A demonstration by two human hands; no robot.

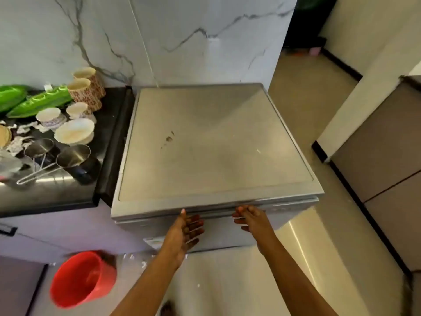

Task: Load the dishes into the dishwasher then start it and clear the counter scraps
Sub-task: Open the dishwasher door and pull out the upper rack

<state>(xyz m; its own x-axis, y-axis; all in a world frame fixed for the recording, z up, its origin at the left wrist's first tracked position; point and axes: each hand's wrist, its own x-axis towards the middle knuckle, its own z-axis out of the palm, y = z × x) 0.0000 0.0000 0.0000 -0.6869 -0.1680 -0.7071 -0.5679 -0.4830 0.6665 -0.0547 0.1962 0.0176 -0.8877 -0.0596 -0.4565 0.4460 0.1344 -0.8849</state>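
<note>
One silver dishwasher [214, 142] sits at centre, and one red bucket [84, 279] at 7 o'clock. One black counter [57, 192] at 9 o'clock carries two green trays [41, 101], two patterned tumblers [85, 92], two small white cups [49, 116], one white bowl [75, 132] and two steel cups [73, 156].

The back wall [182, 30] is faced with white marble-look slabs veined in grey. The floor [296, 106] is laid with glossy beige tiles, on which a bright streak of light [296, 236] is reflected. A black worktop [109, 110] is set against the back wall at the left, with pale lilac cabinet fronts [57, 233] beneath it. At the right, cream walls [364, 42] are edged with black skirting [341, 62], and a grey-brown cupboard [376, 160] is placed against them.
</note>
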